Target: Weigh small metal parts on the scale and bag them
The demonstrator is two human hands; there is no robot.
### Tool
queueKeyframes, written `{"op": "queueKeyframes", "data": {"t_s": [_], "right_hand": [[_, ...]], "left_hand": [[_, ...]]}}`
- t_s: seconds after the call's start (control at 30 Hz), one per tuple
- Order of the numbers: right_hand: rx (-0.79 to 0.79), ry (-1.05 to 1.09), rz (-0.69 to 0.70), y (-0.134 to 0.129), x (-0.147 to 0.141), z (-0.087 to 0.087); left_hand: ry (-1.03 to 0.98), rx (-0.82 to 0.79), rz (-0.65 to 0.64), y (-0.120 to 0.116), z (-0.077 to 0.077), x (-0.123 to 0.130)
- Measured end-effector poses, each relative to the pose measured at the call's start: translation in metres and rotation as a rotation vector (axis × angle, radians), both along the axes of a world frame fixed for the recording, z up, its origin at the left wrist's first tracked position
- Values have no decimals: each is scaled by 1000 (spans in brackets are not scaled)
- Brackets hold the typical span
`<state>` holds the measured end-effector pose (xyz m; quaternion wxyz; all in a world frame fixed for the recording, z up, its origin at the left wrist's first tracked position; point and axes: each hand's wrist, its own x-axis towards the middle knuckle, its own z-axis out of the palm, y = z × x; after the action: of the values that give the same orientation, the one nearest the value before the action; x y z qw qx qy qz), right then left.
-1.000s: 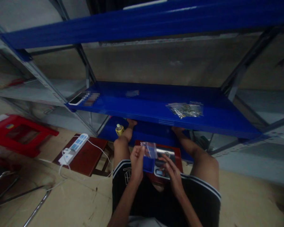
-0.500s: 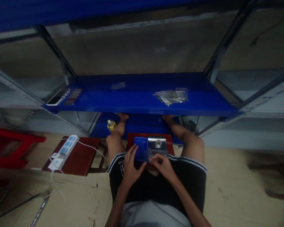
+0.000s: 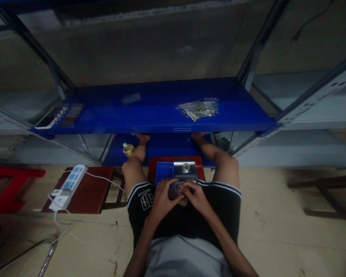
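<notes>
Two hands, left hand and right hand, on one small clear bag.

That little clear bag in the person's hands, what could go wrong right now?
Both hands, left hand and right hand, pinch the small bag over the lap, beyond the red stool: anything slipping out could drop to the floor. The dim light may hide small pieces.

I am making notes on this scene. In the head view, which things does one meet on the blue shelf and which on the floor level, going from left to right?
On the blue shelf: phone → small flat bag → pile of clear bags.
Below: red stool → power strip → yellow bottle → blue tray → metal scale.
</notes>
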<state>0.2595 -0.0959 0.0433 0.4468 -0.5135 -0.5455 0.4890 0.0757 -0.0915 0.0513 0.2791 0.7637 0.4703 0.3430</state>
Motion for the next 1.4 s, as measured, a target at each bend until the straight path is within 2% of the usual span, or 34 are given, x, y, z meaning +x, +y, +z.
{"op": "queueKeyframes", "data": {"t_s": [0.2,0.33,0.57,0.77,0.97,1.13,1.2,1.3,1.33,1.4], "right_hand": [[-191,128,110,0,1,-4],[-185,79,73,-3,-1,-9],[-129,6,17,-9,-9,-11],[-132,5,30,-9,-12,-7],[-115,-23,-1,-9,-15,-15],[-154,32,81,-3,-3,-8],[-91,-42,4,8,12,-8],[116,-377,-240,34,36,-24],[182,-504,-277,43,43,-32],[278,-683,-254,59,52,-49]], "left_hand": [[30,-9,-99,-2,3,-1],[51,33,-150,-6,4,1],[37,16,-126,-15,1,3],[-118,-37,-29,-18,-2,2],[-163,-15,-41,-17,-7,1],[-180,-3,34,-14,-9,-1],[-219,6,95,-11,-8,-6],[-281,13,176,-2,-9,-14],[-301,14,195,2,-10,-17],[-330,-3,219,8,-14,-21]]}}
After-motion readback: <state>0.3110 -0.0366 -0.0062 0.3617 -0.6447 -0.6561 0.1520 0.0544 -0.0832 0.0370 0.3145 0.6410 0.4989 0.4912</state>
